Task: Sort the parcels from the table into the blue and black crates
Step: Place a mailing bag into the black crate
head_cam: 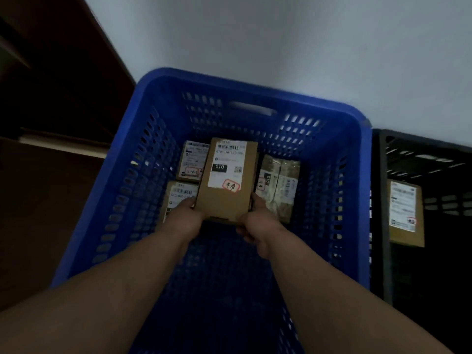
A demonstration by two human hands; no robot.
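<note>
Brown cardboard parcel with a white shipping label (226, 181), gripped at its near corners by the left hand (185, 218) and right hand (256, 226), hangs low inside the perforated blue plastic crate (357, 190), best lowered level into the gap between parcels already there.

Matt cardboard parcel (226, 185), paper label (227, 163), perforated plastic blue crate (339, 154)
</note>
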